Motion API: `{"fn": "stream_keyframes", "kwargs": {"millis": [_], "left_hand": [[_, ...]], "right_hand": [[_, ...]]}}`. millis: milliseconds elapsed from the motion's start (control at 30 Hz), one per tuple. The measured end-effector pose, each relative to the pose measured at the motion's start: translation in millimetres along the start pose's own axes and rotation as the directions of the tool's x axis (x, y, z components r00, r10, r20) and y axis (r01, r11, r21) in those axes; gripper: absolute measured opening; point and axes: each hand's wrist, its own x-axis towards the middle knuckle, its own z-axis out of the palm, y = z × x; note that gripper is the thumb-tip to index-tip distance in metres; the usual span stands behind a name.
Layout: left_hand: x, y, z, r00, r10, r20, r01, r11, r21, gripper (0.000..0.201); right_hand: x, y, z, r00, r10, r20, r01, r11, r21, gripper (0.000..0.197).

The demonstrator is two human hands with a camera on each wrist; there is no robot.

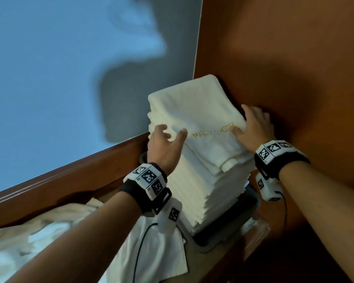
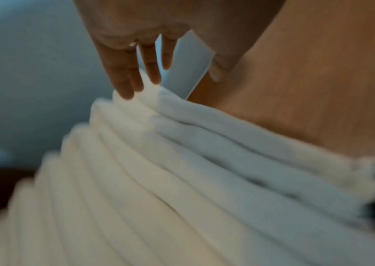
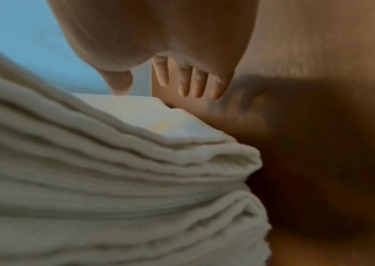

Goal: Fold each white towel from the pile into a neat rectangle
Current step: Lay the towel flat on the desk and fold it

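A tall stack of folded white towels [image 1: 208, 180] stands in the corner. The top towel [image 1: 194, 111] has gold lettering near its front edge. My left hand [image 1: 172, 133] is at the top towel's front left corner, fingers straight and spread, tips touching its edge [image 2: 136, 100]. My right hand [image 1: 245, 123] is at the right edge, with the thumb on the lettering and the fingers straight down along the side next to the wall. In the right wrist view the thumb [image 3: 120, 86] touches the top towel [image 3: 136, 111]. Neither hand grips anything.
The stack sits on a dark tray [image 1: 233, 227]. Loose white towels [image 1: 155, 248] and a beige cloth [image 1: 49, 221] lie at the lower left. A blue-grey wall [image 1: 49, 78] is behind, a brown wooden panel [image 1: 294, 68] close on the right.
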Motion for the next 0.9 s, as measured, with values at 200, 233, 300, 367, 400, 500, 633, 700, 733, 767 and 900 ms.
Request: {"fn": "stream_keyframes", "kwargs": {"millis": [200, 233, 300, 367, 400, 500, 633, 700, 733, 767, 900], "left_hand": [[80, 34, -6, 0.814, 0.462, 0.35, -0.57, 0.526, 0.631, 0.076], [94, 34, -6, 0.824, 0.369, 0.429, -0.561, 0.432, 0.706, 0.079], [120, 27, -11, 0.856, 0.172, 0.488, -0.517, 0.334, 0.788, 0.09], [138, 11, -14, 0.867, 0.075, 0.493, -0.486, 0.345, 0.803, 0.106], [143, 2, -14, 0.864, 0.048, 0.501, -0.482, 0.365, 0.797, 0.115], [152, -18, -7, 0.862, -0.001, 0.507, -0.462, 0.408, 0.787, 0.128], [153, -26, 4, 0.866, -0.002, 0.5, -0.451, 0.431, 0.782, 0.121], [151, -27, 6, 0.868, 0.022, 0.496, -0.455, 0.433, 0.778, 0.115], [150, -27, 5, 0.865, 0.022, 0.501, -0.46, 0.434, 0.775, 0.113], [150, -28, 2, 0.856, 0.018, 0.517, -0.474, 0.425, 0.771, 0.114], [133, -18, -13, 0.85, 0.011, 0.527, -0.481, 0.424, 0.767, 0.114]], "right_hand": [[-25, -28, -2, 0.929, -0.057, 0.364, 0.011, 0.992, 0.128, 0.101], [-25, -30, 1, 0.891, -0.037, 0.452, -0.016, 0.993, 0.114, 0.106], [-24, -34, 11, 0.84, -0.019, 0.542, -0.029, 0.996, 0.079, 0.108], [-21, -37, 23, 0.826, -0.013, 0.563, -0.029, 0.997, 0.065, 0.109], [-19, -38, 29, 0.826, -0.005, 0.564, -0.028, 0.998, 0.05, 0.108], [-17, -42, 45, 0.829, 0.005, 0.56, -0.007, 1.0, 0.001, 0.11], [-16, -38, 55, 0.841, 0.001, 0.541, 0.023, 0.999, -0.038, 0.112], [-15, -37, 56, 0.845, 0.001, 0.534, 0.03, 0.998, -0.05, 0.111], [-15, -36, 55, 0.845, 0.001, 0.534, 0.034, 0.998, -0.055, 0.11], [-15, -37, 53, 0.843, 0.0, 0.538, 0.038, 0.997, -0.06, 0.111], [-15, -37, 44, 0.829, 0.008, 0.559, 0.044, 0.996, -0.081, 0.114]]}}
